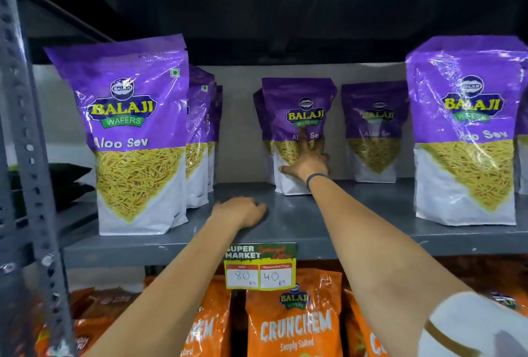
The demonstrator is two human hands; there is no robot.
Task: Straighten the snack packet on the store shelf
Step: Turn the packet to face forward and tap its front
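Observation:
A purple and white Aloo Sev snack packet (pixel 297 111) stands upright deep on the grey shelf (pixel 314 231), near the back wall. My right hand (pixel 307 161) reaches in and lies flat against the packet's front, fingers spread over its lower half. A dark band circles that wrist. My left hand (pixel 241 211) rests palm down on the bare shelf surface in front, fingers curled, holding nothing.
More Aloo Sev packets stand at the shelf's front left (pixel 134 134), front right (pixel 465 131) and back right (pixel 374 131). A price tag (pixel 260 268) hangs from the shelf edge. Orange Crunchem packets (pixel 294 319) fill the shelf below. A grey slotted upright (pixel 25 156) stands at left.

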